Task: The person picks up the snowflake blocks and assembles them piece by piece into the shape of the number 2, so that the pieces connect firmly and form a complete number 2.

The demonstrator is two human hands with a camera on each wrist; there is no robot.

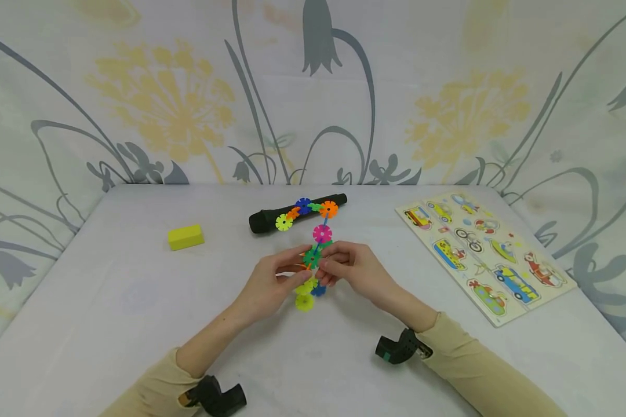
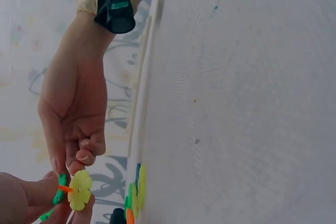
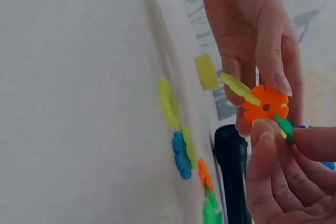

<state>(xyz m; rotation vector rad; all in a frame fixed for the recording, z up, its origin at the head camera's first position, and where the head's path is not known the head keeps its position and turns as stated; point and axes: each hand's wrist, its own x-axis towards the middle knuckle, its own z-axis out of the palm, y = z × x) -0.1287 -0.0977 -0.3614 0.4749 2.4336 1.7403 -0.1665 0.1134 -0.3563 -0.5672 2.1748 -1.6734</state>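
Above the table, both hands hold a chain of notched plastic flower discs. In the head view my left hand pinches it from the left, near a green disc. My right hand grips that green disc between thumb and fingertips. The right wrist view shows an orange disc under the left fingers, slotted between a yellow disc and the green one. Farther along the chain are a pink disc and another orange disc. Below the hands, a yellow disc and a blue disc rest on the table.
A black microphone lies behind the chain. To the left sits a yellow block. A puzzle board with vehicle pictures lies on the right. Patterned cloth hangs behind the table.
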